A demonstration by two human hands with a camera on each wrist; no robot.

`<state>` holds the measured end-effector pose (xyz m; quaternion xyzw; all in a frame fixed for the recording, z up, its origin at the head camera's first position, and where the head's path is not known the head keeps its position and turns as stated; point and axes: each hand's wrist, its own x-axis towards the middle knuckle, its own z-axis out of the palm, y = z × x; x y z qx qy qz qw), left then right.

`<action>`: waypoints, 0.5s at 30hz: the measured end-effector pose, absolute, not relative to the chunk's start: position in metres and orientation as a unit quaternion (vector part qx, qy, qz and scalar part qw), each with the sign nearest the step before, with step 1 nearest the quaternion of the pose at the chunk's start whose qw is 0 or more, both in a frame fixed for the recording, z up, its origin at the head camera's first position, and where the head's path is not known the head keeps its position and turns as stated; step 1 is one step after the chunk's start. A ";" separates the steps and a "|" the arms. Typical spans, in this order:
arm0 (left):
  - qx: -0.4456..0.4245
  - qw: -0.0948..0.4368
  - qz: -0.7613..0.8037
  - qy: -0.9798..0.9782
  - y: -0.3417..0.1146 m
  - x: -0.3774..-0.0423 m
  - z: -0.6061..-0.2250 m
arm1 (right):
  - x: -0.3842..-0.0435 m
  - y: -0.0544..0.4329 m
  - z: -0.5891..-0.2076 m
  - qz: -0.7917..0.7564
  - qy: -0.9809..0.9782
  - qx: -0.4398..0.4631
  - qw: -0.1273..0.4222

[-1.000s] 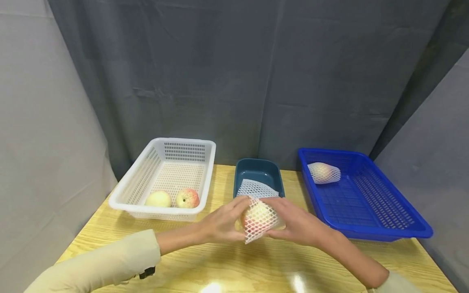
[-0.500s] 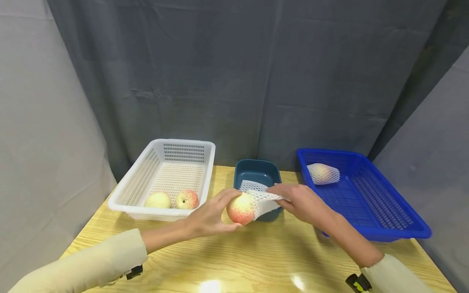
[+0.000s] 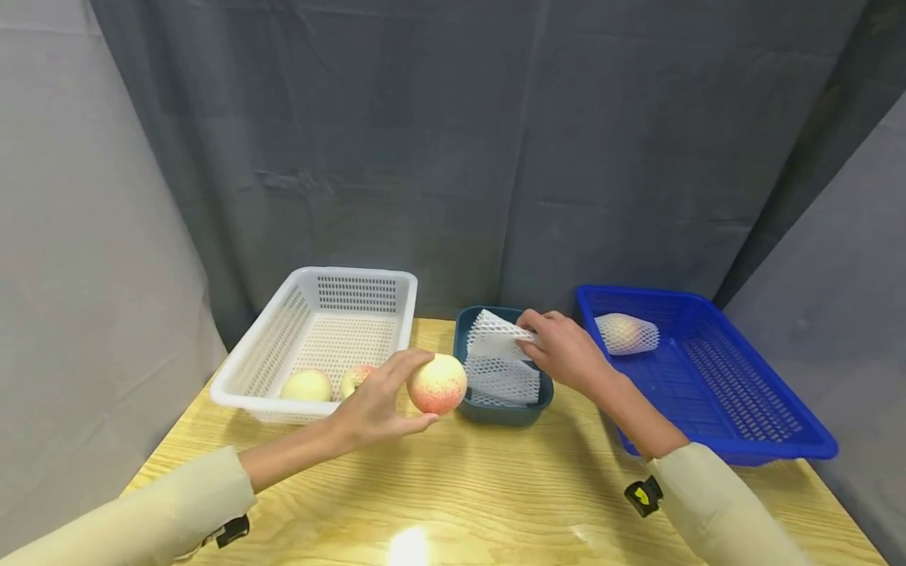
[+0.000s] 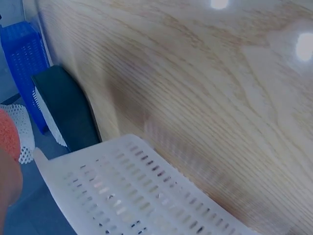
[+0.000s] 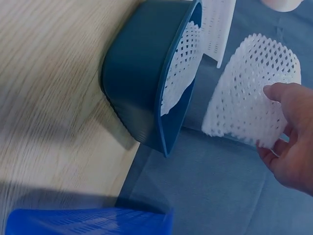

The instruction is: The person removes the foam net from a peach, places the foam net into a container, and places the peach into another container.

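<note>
Presently, the net (image 3: pixel 495 338) points its free end to the left, with its long axis lying roughly sideways over the bin (image 3: pixel 506 416). The fingers of the right hand (image 3: pixel 564 347) pinch its right end. The peach (image 3: pixel 439 385) is round, held between the left hand's (image 3: pixel 375 402) thumb below and fingers above, near the bin. It looks yellow on top, reddish underneath; the net is white, flattened and meshed.
</note>
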<state>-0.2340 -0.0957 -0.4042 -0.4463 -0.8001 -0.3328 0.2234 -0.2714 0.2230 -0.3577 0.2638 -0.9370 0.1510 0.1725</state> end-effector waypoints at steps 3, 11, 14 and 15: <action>-0.441 0.235 -0.334 -0.800 -0.100 -0.235 -0.401 | -0.281 0.221 -0.361 0.147 -0.939 0.257 0.176; -0.411 0.247 -0.341 -0.808 -0.115 -0.239 -0.397 | -0.299 0.214 -0.375 0.162 -0.944 0.239 0.162; -0.406 0.254 -0.343 -0.808 -0.121 -0.241 -0.397 | -0.305 0.212 -0.380 0.162 -0.946 0.231 0.162; -0.404 0.256 -0.344 -0.808 -0.122 -0.242 -0.397 | -0.307 0.212 -0.382 0.161 -0.946 0.228 0.165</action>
